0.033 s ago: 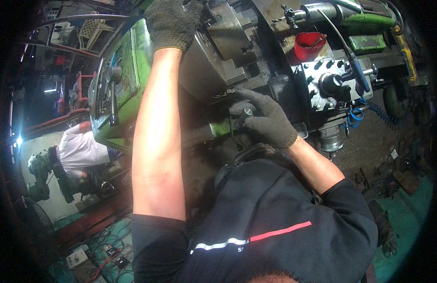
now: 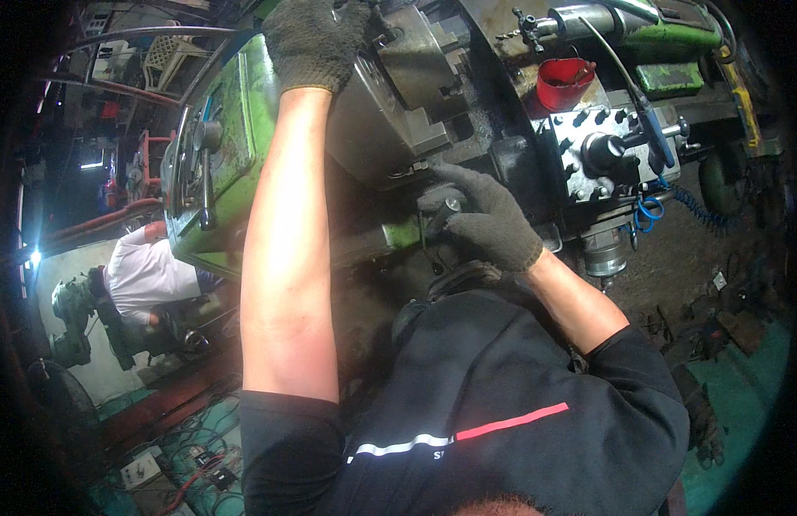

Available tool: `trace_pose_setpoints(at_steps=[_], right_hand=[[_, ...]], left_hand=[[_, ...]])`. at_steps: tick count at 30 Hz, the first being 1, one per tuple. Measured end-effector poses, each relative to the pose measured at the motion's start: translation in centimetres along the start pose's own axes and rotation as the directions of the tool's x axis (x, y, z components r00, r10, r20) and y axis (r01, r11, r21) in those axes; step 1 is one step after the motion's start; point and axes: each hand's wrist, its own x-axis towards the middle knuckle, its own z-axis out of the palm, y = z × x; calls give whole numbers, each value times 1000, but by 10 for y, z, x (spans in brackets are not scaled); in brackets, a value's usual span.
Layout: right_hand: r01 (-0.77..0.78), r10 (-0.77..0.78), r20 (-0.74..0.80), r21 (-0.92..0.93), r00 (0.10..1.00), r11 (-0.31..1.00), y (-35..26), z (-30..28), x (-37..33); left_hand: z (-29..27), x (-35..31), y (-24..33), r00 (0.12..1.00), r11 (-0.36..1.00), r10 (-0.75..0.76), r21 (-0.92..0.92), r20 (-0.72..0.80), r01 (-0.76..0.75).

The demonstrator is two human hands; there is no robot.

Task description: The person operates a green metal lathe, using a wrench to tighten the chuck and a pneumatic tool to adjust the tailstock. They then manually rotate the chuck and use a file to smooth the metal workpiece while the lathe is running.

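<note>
A large steel lathe chuck [image 2: 372,120] with stepped jaws [image 2: 424,133] fills the upper middle. Over its upper left part lies my left hand [image 2: 316,43], in a dark knit glove. The picture's upper edge cuts off its fingertips, so its grip does not show. Below the chuck, my gloved right hand [image 2: 493,219] is closed around a dark bar with a round, bright metal end [image 2: 452,205]. Its index finger reaches toward the chuck's lower rim. The rest of the bar is hidden by the fingers and shadow.
Right of the chuck stand a tool post [image 2: 600,155] with a lever and a red cup [image 2: 563,84]. The green headstock [image 2: 243,129] with levers is at left. A blue coiled hose [image 2: 648,213] hangs at right. Another person [image 2: 153,271] bends over a machine at far left.
</note>
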Motion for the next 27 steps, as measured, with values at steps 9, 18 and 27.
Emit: trace_pose_setpoints(at_steps=[9, 18, 27], right_hand=[[27, -25, 87, -27, 996, 999, 8, -5, -2], [139, -120, 153, -118, 981, 983, 16, -8, -2], [182, -431, -269, -628, 861, 756, 33, -11, 1]], left_hand=[[1, 1, 2, 1000, 1000, -13, 7, -9, 13], [5, -1, -1, 997, 997, -65, 41, 36, 64], [20, 1, -24, 995, 1000, -1, 11, 95, 0]])
